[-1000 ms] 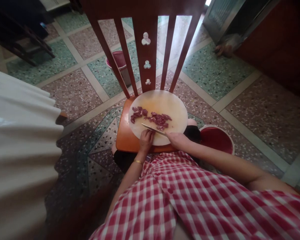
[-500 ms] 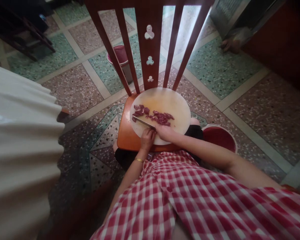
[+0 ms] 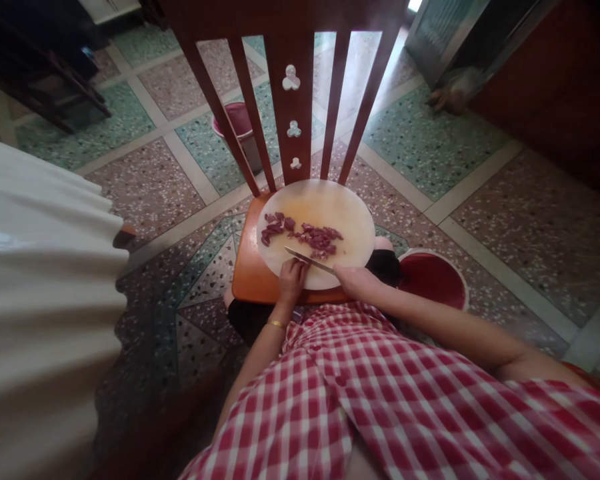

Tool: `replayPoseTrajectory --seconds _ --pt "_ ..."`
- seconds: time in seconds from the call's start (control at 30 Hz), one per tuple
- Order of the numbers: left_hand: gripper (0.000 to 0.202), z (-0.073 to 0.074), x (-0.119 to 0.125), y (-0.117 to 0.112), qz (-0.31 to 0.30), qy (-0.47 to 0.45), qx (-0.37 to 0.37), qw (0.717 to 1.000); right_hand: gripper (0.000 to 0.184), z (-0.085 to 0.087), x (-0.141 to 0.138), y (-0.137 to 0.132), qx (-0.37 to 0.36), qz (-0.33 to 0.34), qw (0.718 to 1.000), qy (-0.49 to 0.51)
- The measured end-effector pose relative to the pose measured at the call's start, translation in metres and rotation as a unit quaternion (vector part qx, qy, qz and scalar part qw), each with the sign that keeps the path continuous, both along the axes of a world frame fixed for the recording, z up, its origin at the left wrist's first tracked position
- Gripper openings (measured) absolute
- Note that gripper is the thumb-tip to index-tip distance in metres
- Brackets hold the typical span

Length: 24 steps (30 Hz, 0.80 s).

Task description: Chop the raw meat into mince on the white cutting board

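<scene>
A round white cutting board (image 3: 357,210) lies on the orange-brown seat of a wooden chair (image 3: 247,257). My right hand (image 3: 359,283) is closed round the handle of a knife (image 3: 310,259), its blade pointing left across the near part of the board. Just below the blade, my left hand (image 3: 292,277) rests at the board's near edge with fingers curled down; what lies under them is hidden. Beyond the knife is a pile of cut red meat (image 3: 321,240), and a second group of meat pieces (image 3: 276,227) sits at the board's left.
The slatted chair back (image 3: 300,100) rises behind the board. A red basin (image 3: 433,279) stands on the floor at the right, and a red-lined bin (image 3: 239,121) is behind the chair. Pale pleated cloth (image 3: 40,300) hangs at the left.
The knife and my right hand have moved right, drawing the blade back from the left meat pieces. My left hand stays at the near edge. The view has shifted slightly.
</scene>
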<state>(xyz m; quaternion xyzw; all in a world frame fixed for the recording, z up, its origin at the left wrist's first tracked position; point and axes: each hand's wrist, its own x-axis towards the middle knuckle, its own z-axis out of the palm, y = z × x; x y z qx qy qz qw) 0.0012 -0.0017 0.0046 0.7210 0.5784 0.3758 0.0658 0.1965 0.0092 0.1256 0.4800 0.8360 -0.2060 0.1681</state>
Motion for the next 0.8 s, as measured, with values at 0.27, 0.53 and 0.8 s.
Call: replayPoseTrajectory --seconds 0.27,0.53,0.8 --pt "0.016 -0.003 0.000 0.001 -0.018 -0.007 -0.006 1.000 0.039 -0.013 -0.021 0.024 -0.012 0.046 0.998 0.032" --pt "0.018 -0.003 0.001 0.001 -0.020 0.018 -0.031 0.999 0.030 -0.029 -0.072 0.046 0.019 0.053 0.996 0.071" --pt "0.016 0.006 0.001 -0.001 0.031 0.016 -0.025 0.999 0.028 -0.009 0.005 0.018 -0.009 -0.016 1.000 -0.007"
